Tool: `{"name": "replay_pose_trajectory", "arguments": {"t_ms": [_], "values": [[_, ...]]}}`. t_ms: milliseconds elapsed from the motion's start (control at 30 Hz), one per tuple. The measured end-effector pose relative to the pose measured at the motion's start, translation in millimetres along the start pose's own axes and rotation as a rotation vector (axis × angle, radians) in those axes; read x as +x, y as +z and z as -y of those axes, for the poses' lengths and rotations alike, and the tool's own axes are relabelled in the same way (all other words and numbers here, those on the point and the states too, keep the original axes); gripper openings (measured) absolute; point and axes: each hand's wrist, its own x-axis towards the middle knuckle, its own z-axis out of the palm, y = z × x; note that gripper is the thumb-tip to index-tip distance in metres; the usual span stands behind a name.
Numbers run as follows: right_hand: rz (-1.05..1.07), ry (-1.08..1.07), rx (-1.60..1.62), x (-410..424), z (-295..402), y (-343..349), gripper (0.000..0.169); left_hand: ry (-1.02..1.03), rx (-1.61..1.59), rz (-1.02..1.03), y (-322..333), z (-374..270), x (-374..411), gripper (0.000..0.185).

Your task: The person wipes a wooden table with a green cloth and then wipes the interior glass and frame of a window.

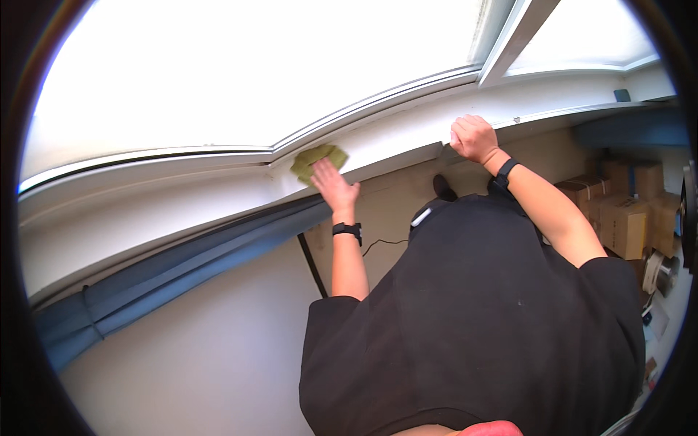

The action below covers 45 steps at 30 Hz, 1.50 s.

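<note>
My left hand point(335, 188) lies with its fingers spread flat over a yellow-green cloth point(322, 154), pressing it onto the white window sill point(376, 143) near the corner where the sill bends. The picture there is slightly blurred. Curled into a fist, my right hand point(473, 139) is at the front edge of the sill, further right. The inside of that fist is hidden, and no object shows in it. Both wrists wear dark bands.
Bright window panes point(245, 71) rise behind the sill, split by a white frame post point(515, 43). A gathered blue curtain point(180, 267) hangs below on the left. Cardboard boxes point(624, 223) are stacked at the right. A small dark object point(621, 95) sits on the far sill.
</note>
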Motion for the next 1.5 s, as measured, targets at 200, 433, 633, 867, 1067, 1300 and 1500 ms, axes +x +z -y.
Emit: {"name": "replay_pose_trajectory", "arguments": {"t_ms": [200, 433, 633, 867, 1067, 1300, 1500], "values": [[0.035, -0.021, 0.006, 3.1, 2.0, -1.0, 0.014, 0.541, -0.317, -0.133, -4.2, -130.2, -31.9, 0.088], [0.07, -0.031, 0.007, -0.5, 1.4, 0.9, 0.014, 0.738, -0.302, -0.258, 2.7, -164.7, -37.4, 0.084], [0.102, -0.057, -0.009, 2.9, 3.0, -4.0, 0.015, 0.451, -0.283, -0.259, 20.0, -105.2, -18.7, 0.089], [0.002, -0.069, 0.001, -5.6, -3.6, 7.1, 0.015, 0.057, -0.144, -0.157, 2.9, 27.6, -9.1, 0.106], [-0.004, -0.051, 0.017, -2.7, -7.1, 12.1, 0.015, 0.065, -0.173, -0.148, 0.6, 17.7, -6.5, 0.111], [0.066, -0.015, 0.061, -5.2, -11.6, 4.4, 0.016, 0.554, -0.146, -0.004, -14.6, -104.9, -19.9, 0.108], [0.284, 0.018, 0.169, 1.3, -10.7, -16.3, 0.024, 0.576, -0.314, -0.158, -3.0, -173.5, -35.3, 0.085]]}}
